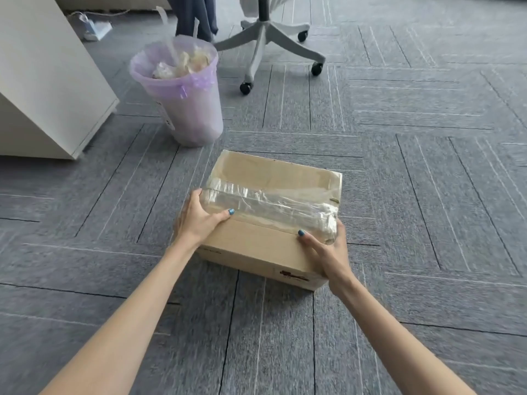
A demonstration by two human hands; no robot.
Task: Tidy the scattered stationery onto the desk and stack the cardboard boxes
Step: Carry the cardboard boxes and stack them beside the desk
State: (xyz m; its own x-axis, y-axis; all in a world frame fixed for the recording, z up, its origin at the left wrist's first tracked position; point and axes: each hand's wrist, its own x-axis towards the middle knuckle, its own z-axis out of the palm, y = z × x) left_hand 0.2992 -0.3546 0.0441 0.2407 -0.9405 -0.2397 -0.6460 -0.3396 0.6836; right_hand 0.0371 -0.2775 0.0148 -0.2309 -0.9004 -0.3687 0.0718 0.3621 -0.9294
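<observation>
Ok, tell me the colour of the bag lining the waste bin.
Pale translucent purple bag, clearest in the head view.

We see an office: grey carpet tiles point(399, 195) run under a waste bin point(188, 109) lined with a purple bag. Behind the bin, to its right, stands a swivel chair base point(265, 38) on castors. Left of the bin is a white furniture panel point(42, 81), and behind the bin lies a power strip point(97, 29).

Purple-lined bin point(185, 109) (full) nr cabinet point(42, 81); chair base point(268, 38) w/ castors point(245, 88) behind; carpet point(399, 195).
</observation>
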